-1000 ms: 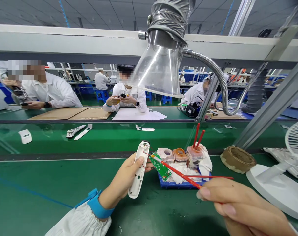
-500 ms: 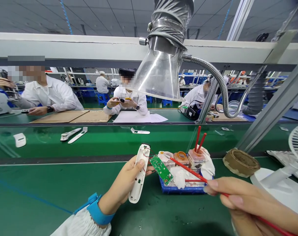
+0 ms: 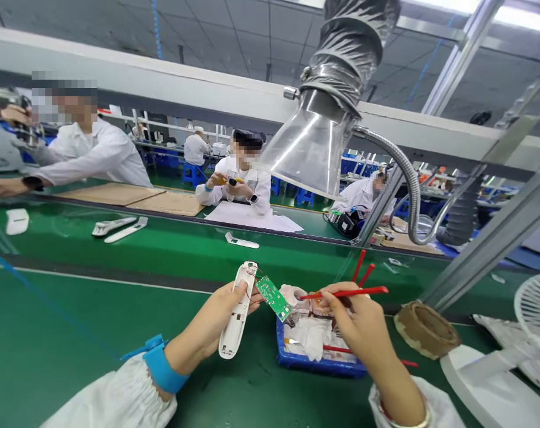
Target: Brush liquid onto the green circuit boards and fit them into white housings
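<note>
My left hand (image 3: 220,309) is closed around a long white plastic housing (image 3: 235,324), its hollow side facing me. From its upper end, thin wires run to a green circuit board (image 3: 273,298), which hangs out to the right. My right hand (image 3: 361,318) pinches a slim red-handled brush (image 3: 366,291) held almost level. The brush's tip end is at a small whitish jar (image 3: 291,292) in a blue tray (image 3: 319,365); whether it dips inside I cannot tell. White wipes (image 3: 312,333) and another red-handled brush (image 3: 335,349) lie in the tray.
Two red sticks (image 3: 363,270) stand behind my right hand. To the right are a brown tape roll (image 3: 426,330) and a white fan (image 3: 484,380). A clear fume hood (image 3: 308,142) hangs above. White parts (image 3: 242,240) lie on the green belt; co-workers (image 3: 241,175) sit beyond.
My right hand has moved away from me and left, carrying the brush to the jar. The view has tilted and shifted. My left hand still holds the housing.
</note>
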The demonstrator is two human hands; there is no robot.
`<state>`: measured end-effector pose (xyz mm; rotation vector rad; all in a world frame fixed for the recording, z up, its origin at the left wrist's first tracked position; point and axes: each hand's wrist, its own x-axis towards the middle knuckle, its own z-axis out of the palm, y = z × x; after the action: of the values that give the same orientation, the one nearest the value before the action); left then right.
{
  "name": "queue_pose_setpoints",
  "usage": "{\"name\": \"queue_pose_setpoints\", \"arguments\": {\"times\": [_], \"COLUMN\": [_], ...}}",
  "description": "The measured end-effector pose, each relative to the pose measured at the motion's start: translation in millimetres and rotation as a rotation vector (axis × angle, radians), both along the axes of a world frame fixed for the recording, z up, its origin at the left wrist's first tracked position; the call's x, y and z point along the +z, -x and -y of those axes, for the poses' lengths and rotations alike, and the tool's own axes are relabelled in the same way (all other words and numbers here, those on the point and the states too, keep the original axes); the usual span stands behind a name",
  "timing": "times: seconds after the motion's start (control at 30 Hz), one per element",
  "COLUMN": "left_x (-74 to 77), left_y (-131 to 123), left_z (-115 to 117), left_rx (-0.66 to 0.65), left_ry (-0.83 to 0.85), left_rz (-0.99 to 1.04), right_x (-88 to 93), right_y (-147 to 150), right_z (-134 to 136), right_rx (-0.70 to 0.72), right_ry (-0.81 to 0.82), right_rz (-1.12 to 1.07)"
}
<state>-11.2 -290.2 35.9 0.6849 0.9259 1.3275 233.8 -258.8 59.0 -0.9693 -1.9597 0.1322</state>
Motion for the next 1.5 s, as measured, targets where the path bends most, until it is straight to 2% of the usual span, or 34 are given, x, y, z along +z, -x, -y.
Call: {"name": "queue_pose_setpoints", "arguments": {"times": [0.2,0.4,0.57,0.77,0.83,1.03,1.23,1.37,1.5], "left_x": [-1.4,-2.5,-4.6,-5.4,-4.1,-0.3,0.4,1.2,1.5], "left_y": [-2.6,-2.6,-1.5,-0.9,-0.8,-2.0,-1.2,-0.1,-1.2], "left_z": [1.0,-0.1,-0.2,1.0,1.4,3.0,2.7,1.9,1.8], "left_rx": [-0.038,-0.050,-0.045,-0.009,0.002,0.017,0.003,0.020,0.012], "left_ry": [-0.015,-0.004,-0.062,-0.117,-0.120,-0.075,-0.091,-0.063,-0.060], "left_rz": [0.033,0.022,-0.036,-0.102,-0.098,-0.094,-0.057,-0.071,-0.084], "right_x": [-6.7,-5.6,-0.8,9.8,10.9,11.8,20.7,24.3,23.3], "right_y": [5.4,8.8,2.2,-0.8,-1.0,-2.6,-12.8,-17.5,-14.3], "right_z": [-21.0,-20.9,-9.4,8.0,11.4,17.9,34.2,42.7,39.0], "right_rx": [-0.021,-0.022,-0.037,0.014,0.042,0.123,0.205,0.191,0.202], "right_ry": [0.064,0.054,-0.031,-0.335,-0.362,-0.323,-0.201,-0.202,-0.216], "right_rz": [0.029,-0.016,-0.042,0.079,0.075,-0.034,0.176,0.125,0.096]}}
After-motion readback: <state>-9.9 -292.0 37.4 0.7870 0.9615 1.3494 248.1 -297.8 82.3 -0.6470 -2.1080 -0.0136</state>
